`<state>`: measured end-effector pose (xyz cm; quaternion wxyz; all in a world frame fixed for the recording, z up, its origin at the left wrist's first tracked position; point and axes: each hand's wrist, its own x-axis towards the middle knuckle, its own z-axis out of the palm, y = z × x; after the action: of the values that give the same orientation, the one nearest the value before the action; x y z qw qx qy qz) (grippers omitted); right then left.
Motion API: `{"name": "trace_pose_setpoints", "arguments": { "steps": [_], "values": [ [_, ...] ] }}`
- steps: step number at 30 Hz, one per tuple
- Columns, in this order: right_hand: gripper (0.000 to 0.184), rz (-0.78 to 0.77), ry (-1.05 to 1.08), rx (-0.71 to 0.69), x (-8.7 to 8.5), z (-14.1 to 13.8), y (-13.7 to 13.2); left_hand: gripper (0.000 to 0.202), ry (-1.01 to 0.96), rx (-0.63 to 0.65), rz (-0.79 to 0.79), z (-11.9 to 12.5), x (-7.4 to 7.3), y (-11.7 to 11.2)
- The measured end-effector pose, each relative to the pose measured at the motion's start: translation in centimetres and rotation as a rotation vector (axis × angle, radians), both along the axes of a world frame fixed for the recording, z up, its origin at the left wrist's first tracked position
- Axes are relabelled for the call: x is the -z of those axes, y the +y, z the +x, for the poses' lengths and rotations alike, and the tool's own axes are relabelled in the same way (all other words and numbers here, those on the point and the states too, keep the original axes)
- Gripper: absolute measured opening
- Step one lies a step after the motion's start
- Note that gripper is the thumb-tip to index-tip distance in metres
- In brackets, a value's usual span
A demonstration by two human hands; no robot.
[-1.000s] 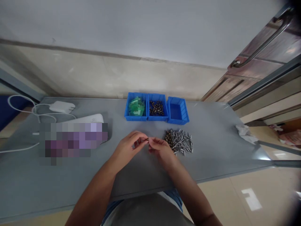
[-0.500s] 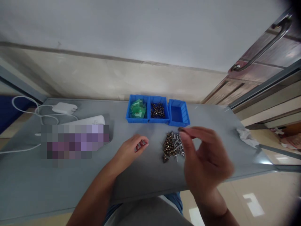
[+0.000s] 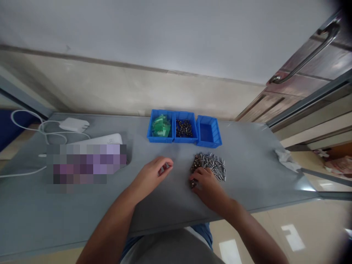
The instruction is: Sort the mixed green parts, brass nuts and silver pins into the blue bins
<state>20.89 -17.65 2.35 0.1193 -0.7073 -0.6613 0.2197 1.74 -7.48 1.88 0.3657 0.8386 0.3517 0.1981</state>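
Observation:
My left hand (image 3: 151, 174) rests curled on the grey tabletop (image 3: 170, 209), with a small dark metal part showing between its fingertips. My right hand (image 3: 209, 189) lies palm down at the lower edge of a loose heap of blind rivets (image 3: 210, 165), which have silver stems and bronze heads. Its fingertips touch the heap, and anything under them is hidden. Beyond the heap stand joined blue bins: green packets in one (image 3: 161, 126), dark bronze parts in another (image 3: 183, 129), and a third bin (image 3: 209, 132) to their right.
Far left on the table lie a white power adapter (image 3: 74, 124) with its cable and a flat white object (image 3: 106, 138). A pixelated object (image 3: 86, 163) sits in front of them. Crumpled tissue (image 3: 286, 160) lies by the right edge, near a door with a metal handle (image 3: 305, 58).
My right hand has dropped from high above the heap onto its lower edge. Over the last second my hands have separated, and my left hand has stayed still for the last half second.

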Motion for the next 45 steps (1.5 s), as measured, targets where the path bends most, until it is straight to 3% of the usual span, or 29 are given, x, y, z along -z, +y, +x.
{"name": "trace_pose_setpoints", "arguments": {
  "steps": [7,15,19,24,27,30,34,38,45],
  "values": [
    [0.009,0.071,-0.009,-0.002,1.0,0.0,1.1,0.011,0.006,0.006,-0.021,0.1,0.1,-0.1],
    [0.014,0.27,0.095,0.146,1.7,-1.0,2.9,0.011,0.035,0.022,-0.031,0.2,0.1,0.0],
    [0.015,0.284,0.487,0.236,0.7,-1.9,3.5,0.014,-0.008,0.017,-0.032,0.2,0.1,-0.2],
    [0.021,0.058,1.073,0.242,0.6,-3.9,3.7,0.016,-0.125,0.023,-0.018,0.1,-0.3,-0.3],
    [0.022,0.01,1.246,0.263,1.2,-4.6,3.7,0.013,-0.148,0.043,0.018,0.0,-0.4,-0.2],
    [0.021,0.059,1.186,0.295,1.4,-4.7,3.6,0.009,-0.115,0.019,0.058,0.0,-0.4,0.0],
    [0.016,0.263,0.888,0.335,0.7,-4.7,3.4,0.008,-0.054,0.002,0.073,0.0,-0.4,0.1],
    [0.013,0.446,0.574,0.279,-0.4,-4.8,3.1,0.009,-0.058,0.026,0.087,0.0,-0.3,0.1],
    [0.012,0.508,0.368,0.173,-1.2,-4.9,3.1,0.01,-0.081,0.036,0.056,-0.2,-0.3,-0.1]
  ]
}}
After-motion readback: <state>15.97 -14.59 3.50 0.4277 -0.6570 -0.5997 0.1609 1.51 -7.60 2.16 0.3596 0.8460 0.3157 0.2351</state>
